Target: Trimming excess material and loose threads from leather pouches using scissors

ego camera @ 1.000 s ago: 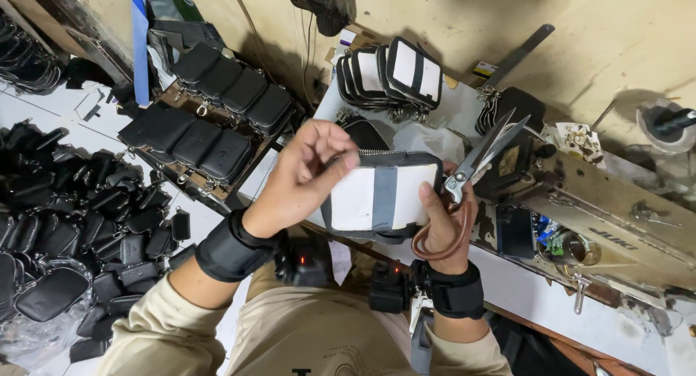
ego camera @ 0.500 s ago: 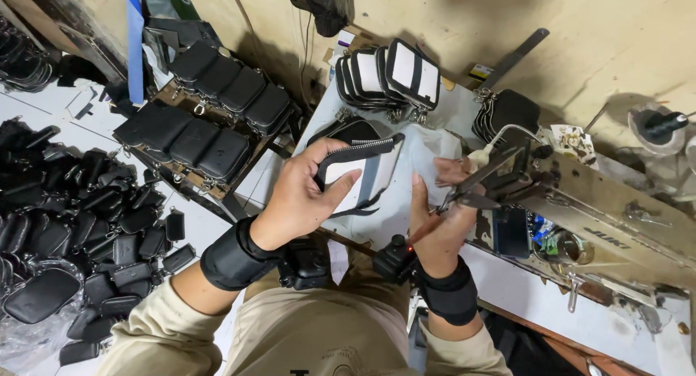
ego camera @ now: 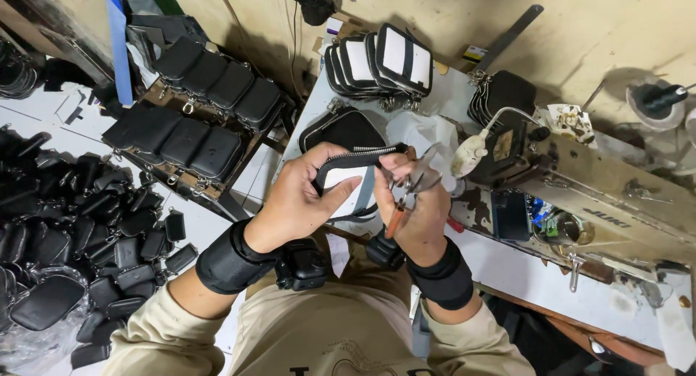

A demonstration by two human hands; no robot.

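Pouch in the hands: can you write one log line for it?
left hand: holds pouch | right hand: holds scissors at zipper edge | table: sewing machine

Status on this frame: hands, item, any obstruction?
Left hand grips small black zip pouch. Right hand holds scissors at pouch edge. Nothing in the way.
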